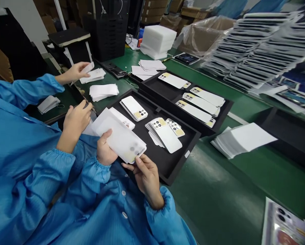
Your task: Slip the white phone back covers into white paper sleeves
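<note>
My left hand [105, 149] is closed on the left side of a translucent white sleeve [116, 131], thumb on top. Through the sleeve's lower right end shows a phone-shaped panel with round camera rings. The fingers of my right hand [145, 172] pinch that end at its corner. Just beyond lies a black tray [165, 163] with a stack of white panels [134, 108] with yellow camera areas, and a fanned stack [169, 136] to its right. More white pieces lie partly under the sleeve.
A co-worker's hands [77, 122] are at my left, one holding a small white piece [88, 67]. A second black tray [225, 110] holds more panels [202, 103]. White sheets [246, 136] are stacked at right, with tall stacks [259, 44] behind.
</note>
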`<state>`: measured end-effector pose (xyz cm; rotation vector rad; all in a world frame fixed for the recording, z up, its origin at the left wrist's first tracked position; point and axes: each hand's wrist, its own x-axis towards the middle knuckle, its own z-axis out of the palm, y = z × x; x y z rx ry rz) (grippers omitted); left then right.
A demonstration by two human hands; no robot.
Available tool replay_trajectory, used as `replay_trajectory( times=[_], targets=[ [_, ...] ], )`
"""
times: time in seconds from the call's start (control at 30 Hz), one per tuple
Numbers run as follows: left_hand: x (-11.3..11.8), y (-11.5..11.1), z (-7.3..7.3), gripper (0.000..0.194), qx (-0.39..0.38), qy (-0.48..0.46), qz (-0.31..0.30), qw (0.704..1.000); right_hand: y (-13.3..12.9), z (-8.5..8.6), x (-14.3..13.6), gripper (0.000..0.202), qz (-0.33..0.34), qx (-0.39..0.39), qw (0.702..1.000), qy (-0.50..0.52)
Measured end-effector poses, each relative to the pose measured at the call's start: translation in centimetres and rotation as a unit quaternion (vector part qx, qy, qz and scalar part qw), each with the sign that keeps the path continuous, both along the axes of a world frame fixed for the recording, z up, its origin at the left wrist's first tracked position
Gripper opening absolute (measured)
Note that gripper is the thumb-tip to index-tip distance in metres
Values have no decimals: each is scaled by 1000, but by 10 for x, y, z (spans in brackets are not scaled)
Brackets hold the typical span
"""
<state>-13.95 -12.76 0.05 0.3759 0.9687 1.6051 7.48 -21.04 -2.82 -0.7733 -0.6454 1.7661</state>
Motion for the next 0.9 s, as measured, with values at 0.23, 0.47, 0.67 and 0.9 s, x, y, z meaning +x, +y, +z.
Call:
replay_trajectory(
  times=[0.23, 0.47, 0.67, 0.9],
  targets=[
    [94, -44, 0, 42, -8, -46, -37, 998, 0, -2, 2, 25, 24, 8, 999, -40],
    [90, -51, -3, 36, -33, -96, -65, 993, -1, -10, -5, 30, 22, -1, 997, -76],
    [78, -56, -15, 36, -67, -102, -81, 989, 2, -8, -2, 46, 63, -16, 997, -31],
    [82, -64, -41, 22, -24, -163, -64, 984, 23, -6, 0, 38, 37, -34, 987, -153]
  ],
)
